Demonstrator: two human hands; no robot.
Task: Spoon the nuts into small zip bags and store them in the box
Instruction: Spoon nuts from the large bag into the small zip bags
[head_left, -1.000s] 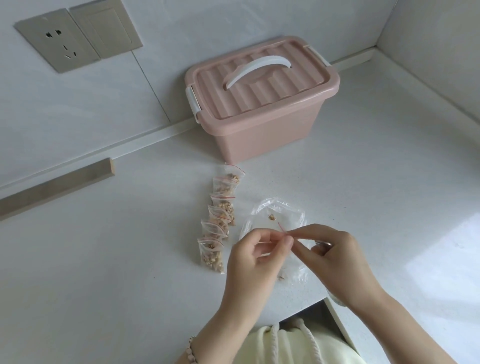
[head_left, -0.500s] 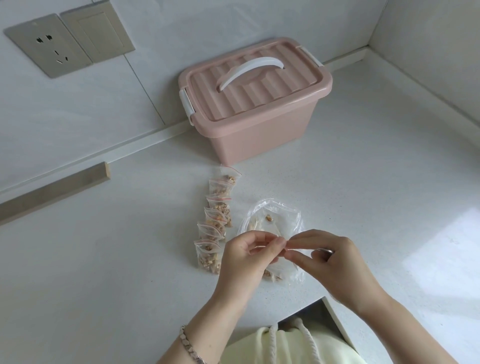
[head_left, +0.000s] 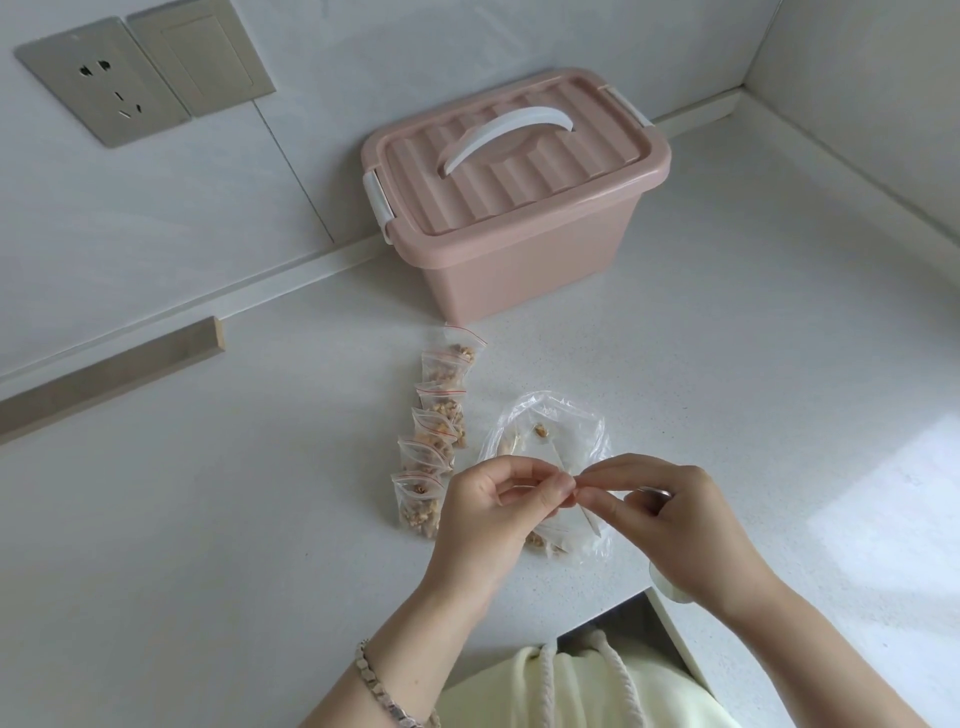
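The bench (head_left: 208, 519) carries the box (head_left: 519, 249) far ahead of me by the wall, with its lid (head_left: 514, 156) on. Nearer lies the big bag (head_left: 550, 421), nearly empty, and left of it the row (head_left: 441, 415) of filled bags runs away toward the box. My left hand (head_left: 488, 514) and right hand (head_left: 680, 519) meet over the big bag's near edge, both pinching the top of one small bag (head_left: 556, 525). That top runs left to right between my fingers (head_left: 558, 491), and its nuts (head_left: 535, 540) hang below, toward me. I judge the row's near end closer to my left hand.
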